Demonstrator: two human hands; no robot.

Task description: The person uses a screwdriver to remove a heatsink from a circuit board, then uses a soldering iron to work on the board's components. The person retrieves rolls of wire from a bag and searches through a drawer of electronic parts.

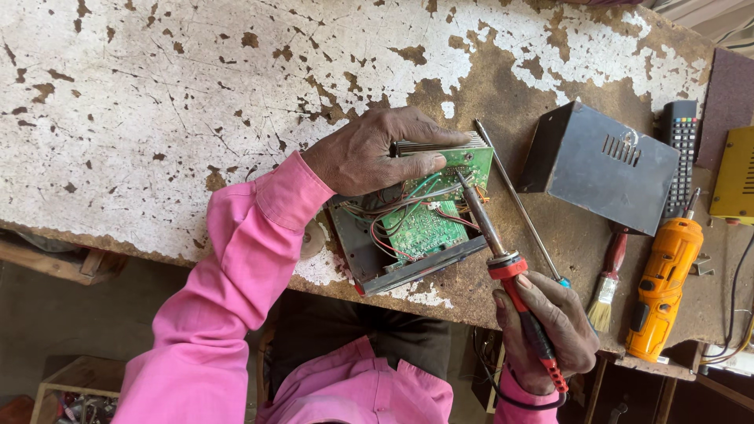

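Green circuit boards (420, 228) sit exposed inside an opened metal chassis (369, 255) at the near edge of the worn table (157, 102); its dark cover (601, 165) lies apart to the right. The left hand (369, 153) grips the upper board and its finned heat sink. The right hand (546, 330) is clenched on a red-handled soldering iron (495, 247), tip at the wiring. Work appears mid-course: case open, reassembly outstanding.
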